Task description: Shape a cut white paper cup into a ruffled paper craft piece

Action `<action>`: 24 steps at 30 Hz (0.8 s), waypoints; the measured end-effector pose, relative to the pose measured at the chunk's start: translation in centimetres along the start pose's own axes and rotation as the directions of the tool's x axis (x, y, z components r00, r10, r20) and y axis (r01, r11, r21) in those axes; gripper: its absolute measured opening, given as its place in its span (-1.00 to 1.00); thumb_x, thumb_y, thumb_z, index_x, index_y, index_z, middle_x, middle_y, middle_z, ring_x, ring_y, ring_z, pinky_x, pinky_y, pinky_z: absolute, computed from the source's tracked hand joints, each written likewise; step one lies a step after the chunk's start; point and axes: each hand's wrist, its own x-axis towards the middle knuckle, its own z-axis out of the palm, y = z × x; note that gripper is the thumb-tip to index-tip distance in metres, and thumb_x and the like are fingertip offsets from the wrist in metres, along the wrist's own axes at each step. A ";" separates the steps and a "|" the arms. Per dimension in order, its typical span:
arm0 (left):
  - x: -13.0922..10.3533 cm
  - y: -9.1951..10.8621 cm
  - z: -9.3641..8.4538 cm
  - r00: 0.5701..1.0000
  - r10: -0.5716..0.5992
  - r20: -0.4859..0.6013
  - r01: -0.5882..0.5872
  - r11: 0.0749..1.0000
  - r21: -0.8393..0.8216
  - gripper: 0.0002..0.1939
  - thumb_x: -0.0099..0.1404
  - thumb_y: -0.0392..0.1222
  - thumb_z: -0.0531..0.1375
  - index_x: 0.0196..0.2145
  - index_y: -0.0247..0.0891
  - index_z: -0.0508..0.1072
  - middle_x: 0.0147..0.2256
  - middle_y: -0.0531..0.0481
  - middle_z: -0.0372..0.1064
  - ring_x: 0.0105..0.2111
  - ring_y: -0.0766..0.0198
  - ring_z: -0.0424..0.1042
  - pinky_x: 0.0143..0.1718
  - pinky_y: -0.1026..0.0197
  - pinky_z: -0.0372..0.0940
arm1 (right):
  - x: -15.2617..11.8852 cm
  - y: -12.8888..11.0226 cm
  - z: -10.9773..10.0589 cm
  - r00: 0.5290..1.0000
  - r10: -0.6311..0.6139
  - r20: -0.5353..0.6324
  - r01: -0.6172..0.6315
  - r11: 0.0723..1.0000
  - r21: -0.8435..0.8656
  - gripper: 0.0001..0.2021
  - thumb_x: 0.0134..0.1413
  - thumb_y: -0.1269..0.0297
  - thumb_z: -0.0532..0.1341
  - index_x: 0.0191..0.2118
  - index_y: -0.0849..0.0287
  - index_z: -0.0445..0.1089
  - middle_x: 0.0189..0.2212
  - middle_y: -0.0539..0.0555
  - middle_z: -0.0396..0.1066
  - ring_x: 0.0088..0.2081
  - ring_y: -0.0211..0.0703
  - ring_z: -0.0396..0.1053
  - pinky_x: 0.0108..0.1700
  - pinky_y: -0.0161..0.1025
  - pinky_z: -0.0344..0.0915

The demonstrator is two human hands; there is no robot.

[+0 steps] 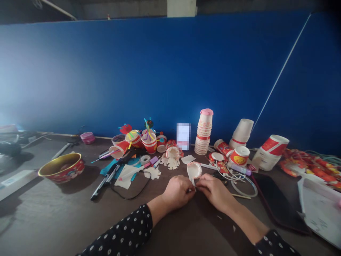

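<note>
A cut paper cup (194, 171) with a white inside and a red-edged, scalloped rim lies just beyond my fingertips at the middle of the table. Narrow white strips run from it down between my hands. My left hand (179, 192) is closed, its fingers pinching the strips from the left. From the other side, my right hand (215, 190) pinches the same part with thumb and forefinger. My fingers partly hide the strips. Behind the cup sits another cut cup (172, 156), its lower part snipped into white shapes.
A stack of paper cups (203, 137) and a blurred bright screen (183, 136) stand behind. At left are a red and gold bowl (62, 169), a black pen (99, 186) and a tape roll (145, 159). A dark tablet-like slab (279, 202) lies right, beside coiled white tubing (247, 193).
</note>
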 end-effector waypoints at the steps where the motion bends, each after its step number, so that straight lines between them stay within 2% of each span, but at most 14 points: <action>1: 0.0 0.1 0.0 1.000 -0.017 -0.004 0.017 1.000 0.005 -0.92 0.14 -0.29 0.19 -0.41 -0.23 0.51 -0.42 -0.01 0.46 -0.36 0.21 0.38 -0.28 0.25 0.22 | 0.0 -0.2 0.1 1.000 -0.008 0.011 0.008 1.000 0.011 -0.76 0.07 0.49 0.06 -0.33 0.11 0.46 -0.32 0.06 0.39 -0.25 -0.17 0.35 -0.20 -0.28 0.24; 4: 0.0 0.2 -0.2 0.998 -0.058 -0.005 0.058 0.998 0.005 -0.92 0.11 -0.29 0.20 -0.41 -0.26 0.50 -0.41 -0.02 0.46 -0.37 0.20 0.39 -0.29 0.25 0.23 | -0.1 -0.5 0.2 0.999 -0.021 0.037 0.020 0.999 0.045 -0.76 0.04 0.50 0.07 -0.30 0.10 0.45 -0.33 0.04 0.43 -0.24 -0.15 0.36 -0.20 -0.28 0.23; 8: 0.0 0.2 -0.2 0.996 -0.090 0.008 0.090 0.996 -0.005 -0.90 0.10 -0.27 0.22 -0.38 -0.25 0.51 -0.41 -0.03 0.45 -0.36 0.19 0.39 -0.28 0.25 0.24 | -0.1 -0.4 0.5 0.999 0.036 0.016 -0.037 0.998 0.056 -0.83 0.01 0.48 0.12 -0.31 0.12 0.39 -0.36 0.02 0.45 -0.28 -0.14 0.38 -0.24 -0.29 0.22; 15: 0.0 -0.3 0.2 0.999 0.022 0.038 -0.022 1.000 0.006 -0.90 0.13 -0.30 0.20 -0.39 -0.22 0.52 -0.36 0.01 0.46 -0.31 0.19 0.39 -0.24 0.24 0.22 | -0.1 -0.2 0.6 1.000 0.030 0.008 -0.030 0.999 -0.018 -0.85 -0.02 0.50 0.12 -0.34 0.12 0.36 -0.40 -0.01 0.43 -0.33 -0.18 0.36 -0.28 -0.32 0.18; 20: 0.1 -0.5 0.3 0.999 0.050 0.017 -0.050 0.999 0.009 -0.91 0.12 -0.33 0.19 -0.42 -0.23 0.52 -0.38 0.02 0.45 -0.33 0.21 0.38 -0.25 0.25 0.22 | -0.1 -0.4 0.5 0.999 -0.027 0.034 0.031 0.991 -0.133 -0.83 0.00 0.49 0.11 -0.41 0.13 0.42 -0.38 0.01 0.42 -0.27 -0.16 0.32 -0.20 -0.28 0.16; 24: 0.1 -0.3 0.4 0.999 0.052 0.001 -0.052 0.999 0.000 -0.90 0.11 -0.36 0.19 -0.43 -0.26 0.51 -0.39 0.01 0.43 -0.33 0.21 0.37 -0.25 0.26 0.22 | 0.0 -0.6 0.9 1.000 0.023 0.017 -0.019 0.980 -0.199 -0.85 -0.01 0.46 0.11 -0.42 0.15 0.42 -0.36 0.04 0.40 -0.26 -0.16 0.31 -0.21 -0.30 0.15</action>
